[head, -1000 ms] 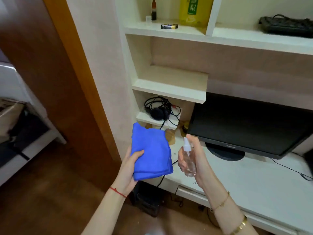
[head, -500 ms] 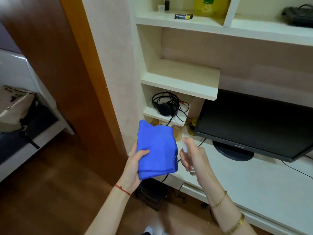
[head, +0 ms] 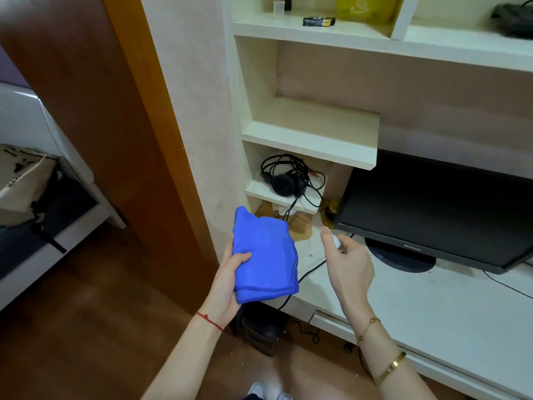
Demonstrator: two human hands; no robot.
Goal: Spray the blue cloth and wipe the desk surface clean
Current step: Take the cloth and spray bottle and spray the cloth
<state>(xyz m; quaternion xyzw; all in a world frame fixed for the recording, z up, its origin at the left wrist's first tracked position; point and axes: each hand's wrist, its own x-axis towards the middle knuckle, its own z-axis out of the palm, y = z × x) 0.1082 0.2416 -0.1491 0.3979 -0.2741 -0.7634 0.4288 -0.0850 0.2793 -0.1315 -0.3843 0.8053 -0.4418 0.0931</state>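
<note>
A folded blue cloth [head: 264, 255] stands upright in my left hand [head: 230, 277], thumb across its front, just left of the desk's corner. My right hand [head: 347, 268] is wrapped around a small clear spray bottle [head: 337, 243]; only its white top peeks out above my fingers, pointing toward the cloth. My forefinger is raised over the nozzle. The white desk surface [head: 418, 307] stretches to the right under both hands, with faint specks near the left end.
A black monitor [head: 438, 215] on a round stand occupies the desk's back. Headphones [head: 285, 183] with tangled cables lie on a small shelf; a cable hangs over the desk edge. A wooden disc [head: 300, 229] lies by the corner. A dark box [head: 261, 330] sits on the floor below.
My right hand has turned over the spray bottle, so most of the bottle is now hidden behind my fingers. The view has shifted slightly left and down; the cloth stays held up.
</note>
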